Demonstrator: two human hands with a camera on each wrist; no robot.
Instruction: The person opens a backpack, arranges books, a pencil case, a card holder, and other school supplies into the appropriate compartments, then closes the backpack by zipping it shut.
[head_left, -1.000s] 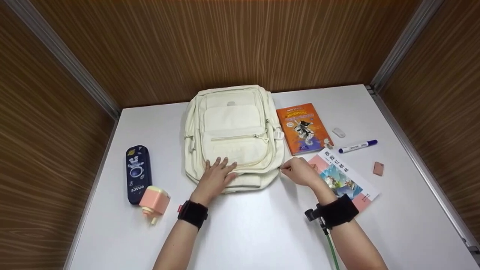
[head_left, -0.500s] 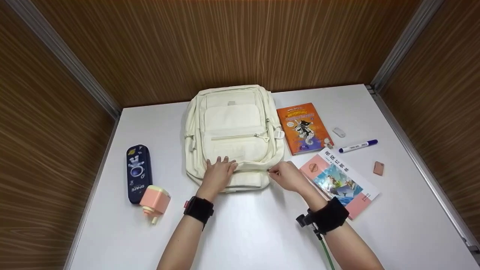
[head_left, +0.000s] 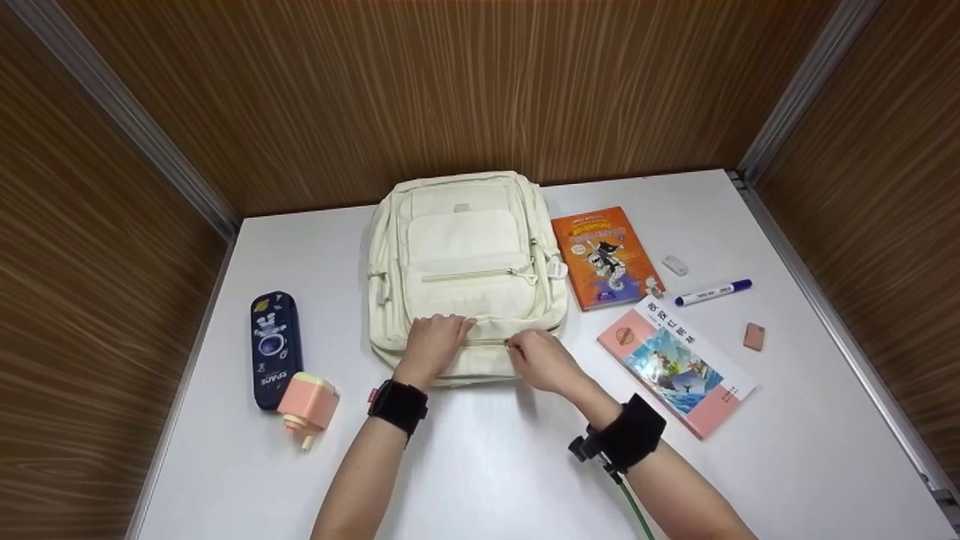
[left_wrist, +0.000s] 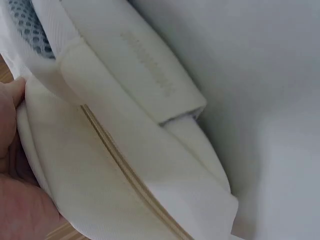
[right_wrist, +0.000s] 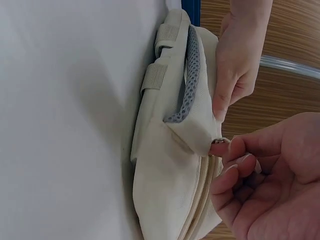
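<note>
Bag [head_left: 463, 240] flat, stretching away from hands; left hand [head_left: 436, 345] grips near end, fingers curled; right hand [head_left: 546, 362] pinches zip pull [right_wrist: 220, 141].

Your left grip [head_left: 430, 348]: a bare hand | left wristband [head_left: 398, 406]: wide, black, small red tag [head_left: 373, 395] at its outer edge | your right grip [head_left: 548, 363]: a bare hand | right wristband [head_left: 634, 435]: wide, black, knobbed black fitting [head_left: 583, 448], thin green cable [head_left: 637, 509] below | your forearms [head_left: 360, 474]: bare

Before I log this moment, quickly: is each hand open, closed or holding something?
Left hand: closed, gripping fabric of the cream backpack.
Right hand: closed, pinching a zipper pull on it.
</note>
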